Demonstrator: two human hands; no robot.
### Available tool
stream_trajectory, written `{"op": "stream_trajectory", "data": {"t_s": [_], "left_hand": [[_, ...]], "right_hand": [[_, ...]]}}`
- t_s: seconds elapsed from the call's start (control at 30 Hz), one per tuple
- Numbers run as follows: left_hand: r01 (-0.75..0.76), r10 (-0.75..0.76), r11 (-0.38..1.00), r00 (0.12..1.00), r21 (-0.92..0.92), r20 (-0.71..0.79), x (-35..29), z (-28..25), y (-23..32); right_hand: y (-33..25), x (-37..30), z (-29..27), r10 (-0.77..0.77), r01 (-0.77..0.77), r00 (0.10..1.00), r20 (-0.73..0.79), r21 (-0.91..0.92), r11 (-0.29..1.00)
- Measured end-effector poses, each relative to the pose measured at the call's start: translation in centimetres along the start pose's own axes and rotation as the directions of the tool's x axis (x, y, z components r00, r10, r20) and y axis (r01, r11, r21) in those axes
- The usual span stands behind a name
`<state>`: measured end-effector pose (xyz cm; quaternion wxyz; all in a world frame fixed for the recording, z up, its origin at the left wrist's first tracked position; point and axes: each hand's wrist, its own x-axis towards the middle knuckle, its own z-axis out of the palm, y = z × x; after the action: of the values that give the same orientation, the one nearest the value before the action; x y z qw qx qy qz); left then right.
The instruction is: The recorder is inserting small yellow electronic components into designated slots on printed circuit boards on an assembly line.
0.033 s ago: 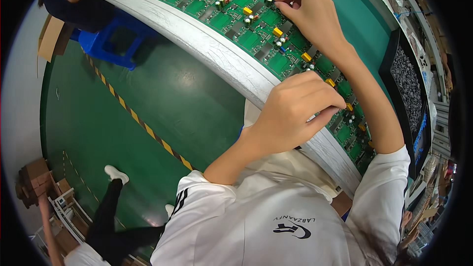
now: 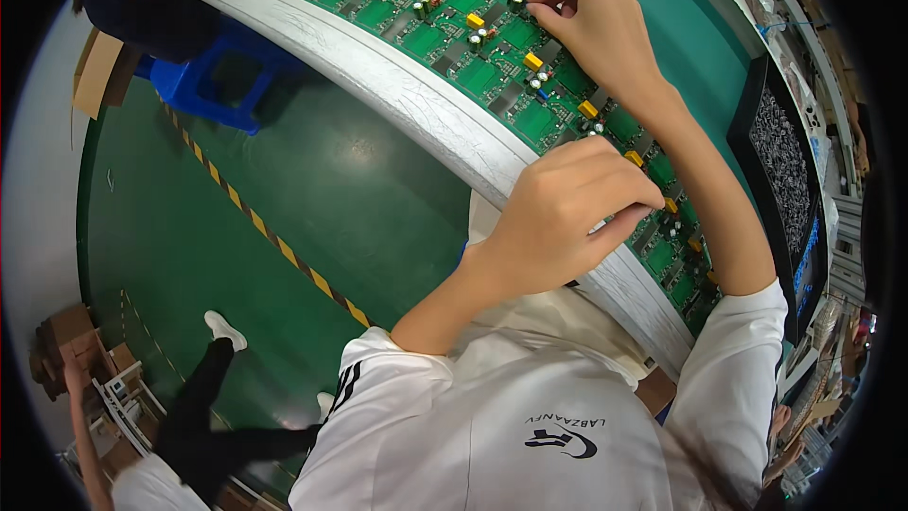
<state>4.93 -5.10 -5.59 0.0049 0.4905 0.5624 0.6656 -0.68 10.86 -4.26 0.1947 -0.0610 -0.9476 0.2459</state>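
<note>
A long row of green circuit boards lies in front of me, fitted with yellow box-shaped parts and small dark capacitors. My right hand reaches over the far side of the row. Its thumb and index finger are pinched beside a pair of capacitors, and whatever the tips hold is hidden. Closer to me, my left hand is held above the near edge with fingers curled into a pinch. Those fingertips are by a yellow component; I cannot make out anything between them.
A pale metal rail borders the boards on my side. To the right stands a black tray of small loose parts. A person sits near a blue stool at upper left; another person's leg shows at lower left.
Both my hands stay in place over the boards. At lower left the other person's arm and leg have shifted slightly.
</note>
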Motion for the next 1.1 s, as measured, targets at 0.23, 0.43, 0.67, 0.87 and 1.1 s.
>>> {"op": "stream_trajectory", "data": {"t_s": [0.23, 0.43, 0.67, 0.87, 1.1], "left_hand": [[-0.007, 0.007, 1.000, 1.000, 0.016, -0.011, -0.1, -0.1, 0.0], [0.054, -0.051, 0.997, 0.997, 0.060, -0.054, 0.1, -0.7, 0.5], [0.110, -0.090, 0.922, 0.993, 0.372, -0.070, 4.2, -5.6, -2.5], [0.116, -0.209, 0.799, 0.973, 0.590, 0.093, 7.9, -8.3, -5.8], [-0.060, -0.143, 0.758, 0.956, 0.650, 0.255, 8.7, -6.6, -6.9]], "right_hand": [[-0.9, -0.4, 0.7, -0.033, 0.027, 0.998, -0.058, -0.108, 0.994], [-2.7, -0.7, -0.1, 0.100, -0.094, 0.995, 0.014, -0.227, 0.969], [1.1, -5.5, -7.3, -0.223, 0.203, 0.974, -0.030, -0.312, 0.928], [8.3, -17.4, -19.4, 0.346, -0.391, 0.914, -0.214, -0.231, 0.891], [23.4, -45.4, -36.4, 0.655, -0.792, 0.602, -0.457, -0.446, 0.417]]}}
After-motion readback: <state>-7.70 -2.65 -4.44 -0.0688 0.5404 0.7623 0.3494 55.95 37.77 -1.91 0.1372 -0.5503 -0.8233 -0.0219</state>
